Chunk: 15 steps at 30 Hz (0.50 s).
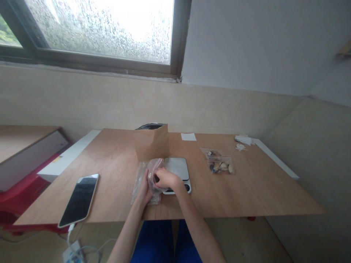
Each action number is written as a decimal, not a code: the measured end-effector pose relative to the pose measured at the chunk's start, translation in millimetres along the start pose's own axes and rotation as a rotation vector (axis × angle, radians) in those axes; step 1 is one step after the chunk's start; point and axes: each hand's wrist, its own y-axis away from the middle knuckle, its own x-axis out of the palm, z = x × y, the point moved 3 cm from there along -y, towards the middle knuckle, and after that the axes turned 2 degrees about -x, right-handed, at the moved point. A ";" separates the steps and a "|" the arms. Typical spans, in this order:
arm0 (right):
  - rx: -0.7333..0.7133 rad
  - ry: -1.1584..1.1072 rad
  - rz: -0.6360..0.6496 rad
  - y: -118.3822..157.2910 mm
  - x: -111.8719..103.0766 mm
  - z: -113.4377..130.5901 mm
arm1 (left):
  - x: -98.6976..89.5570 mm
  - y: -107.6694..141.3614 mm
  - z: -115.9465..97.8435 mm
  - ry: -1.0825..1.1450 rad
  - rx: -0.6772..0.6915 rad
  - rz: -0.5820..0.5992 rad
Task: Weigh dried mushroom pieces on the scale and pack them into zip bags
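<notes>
Bare forearms [127, 226] of ours reach above our blue trousers [153, 244] and over the front edge of a light-brown wooden tabletop [115, 149]. Our left hand [146, 188] is partly closed, holding the left side of a clear plastic zip bag with a reddish strip [153, 167]. Our right hand [166, 178] is curled at that bag's mouth; we cannot tell whether its fingers grip anything inside. The bag sits between our hands, just left of a flat white-and-grey digital scale [177, 168]. Under our left hand lie flat clear plastic bags [138, 182], and behind them stands an upright brown paper bag [152, 144]. Well to our right rest two filled clear bags [222, 166] of tan and dark pieces; to our left lies a black-screened smartphone [80, 199], plugged into a white cable [70, 233].
</notes>
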 end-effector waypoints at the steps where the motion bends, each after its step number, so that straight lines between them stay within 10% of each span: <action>1: 0.004 0.005 0.001 0.1 2.0 0.3 | -0.3 0.3 0.4 -0.005 -0.012 0.003; 15: -0.004 -0.030 0.057 9.7 17.1 -1.4 | 2.2 3.3 1.8 -0.061 -0.047 0.018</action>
